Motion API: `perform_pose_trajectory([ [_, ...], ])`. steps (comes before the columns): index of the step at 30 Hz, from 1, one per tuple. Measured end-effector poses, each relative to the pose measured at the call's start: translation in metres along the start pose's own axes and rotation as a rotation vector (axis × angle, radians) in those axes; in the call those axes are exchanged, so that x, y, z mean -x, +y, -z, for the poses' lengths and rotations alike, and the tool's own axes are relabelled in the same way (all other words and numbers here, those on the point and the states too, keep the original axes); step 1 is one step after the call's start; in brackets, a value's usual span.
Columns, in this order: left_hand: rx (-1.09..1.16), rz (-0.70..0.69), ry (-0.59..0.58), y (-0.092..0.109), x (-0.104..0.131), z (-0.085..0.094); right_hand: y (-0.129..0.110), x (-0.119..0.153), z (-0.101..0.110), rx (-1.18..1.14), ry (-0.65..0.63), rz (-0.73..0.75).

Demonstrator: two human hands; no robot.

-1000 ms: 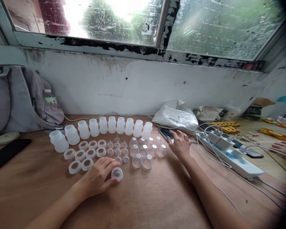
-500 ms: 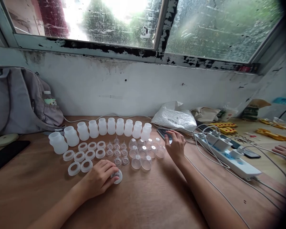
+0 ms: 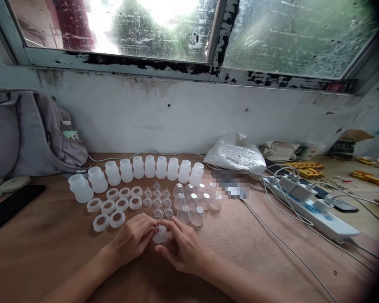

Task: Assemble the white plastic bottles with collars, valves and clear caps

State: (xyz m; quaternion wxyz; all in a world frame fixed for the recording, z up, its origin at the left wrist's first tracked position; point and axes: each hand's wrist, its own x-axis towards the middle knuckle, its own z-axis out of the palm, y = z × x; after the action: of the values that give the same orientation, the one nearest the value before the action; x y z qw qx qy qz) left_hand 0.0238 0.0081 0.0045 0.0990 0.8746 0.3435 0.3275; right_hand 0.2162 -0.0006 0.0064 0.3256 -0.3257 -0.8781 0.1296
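Note:
Near the front middle of the table, my left hand [image 3: 134, 235] pinches a translucent baby bottle nipple in a collar ring [image 3: 160, 235]. My right hand [image 3: 186, 244] closes on the same piece from the other side, its fingertips meeting the left ones at the top. Fingers hide part of it. Just beyond lie several clear bottle nipples [image 3: 157, 194]. White collar rings [image 3: 108, 206] are set out to the left, and clear dome caps [image 3: 192, 202] stand to the right. Behind them a curved row of frosted bottles [image 3: 126, 170] stands upright.
A phone [image 3: 235, 191], partly blurred, lies right of the caps with a cable. Further right is a white power strip [image 3: 322, 219] with chargers. A silver plastic parcel [image 3: 235, 155] rests by the wall. At left are a grey backpack [image 3: 22, 130] and a black flat object [image 3: 15, 208].
My right hand has left the phone and come to the nipple and ring that my left hand holds. The view has shifted slightly.

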Motion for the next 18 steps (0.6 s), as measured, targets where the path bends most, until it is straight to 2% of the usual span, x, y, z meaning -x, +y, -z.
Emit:
perform_pose_trajectory([
  [3, 0.162, 0.189, 0.029, 0.007, -0.002, 0.003, -0.002, -0.002, 0.0, -0.11, 0.005, -0.02],
  [6, 0.426, 0.444, 0.026, 0.018, -0.006, 0.003, 0.004, -0.003, 0.002, -0.213, 0.036, -0.018],
  [8, 0.609, 0.539, 0.019, 0.023, -0.009, -0.001, 0.006, -0.003, 0.002, -0.246, 0.057, -0.051],
  [12, 0.848, 0.634, 0.011, 0.024, -0.009, -0.013, 0.004, -0.003, -0.002, -0.313, 0.067, -0.222],
  [16, 0.909, 0.67, 0.112, 0.023, -0.007, -0.015, 0.003, -0.005, -0.004, -0.405, 0.09, -0.371],
  [18, 0.897, 0.634, 0.099, 0.024, -0.006, -0.013, 0.003, -0.007, -0.004, -0.422, 0.098, -0.398],
])
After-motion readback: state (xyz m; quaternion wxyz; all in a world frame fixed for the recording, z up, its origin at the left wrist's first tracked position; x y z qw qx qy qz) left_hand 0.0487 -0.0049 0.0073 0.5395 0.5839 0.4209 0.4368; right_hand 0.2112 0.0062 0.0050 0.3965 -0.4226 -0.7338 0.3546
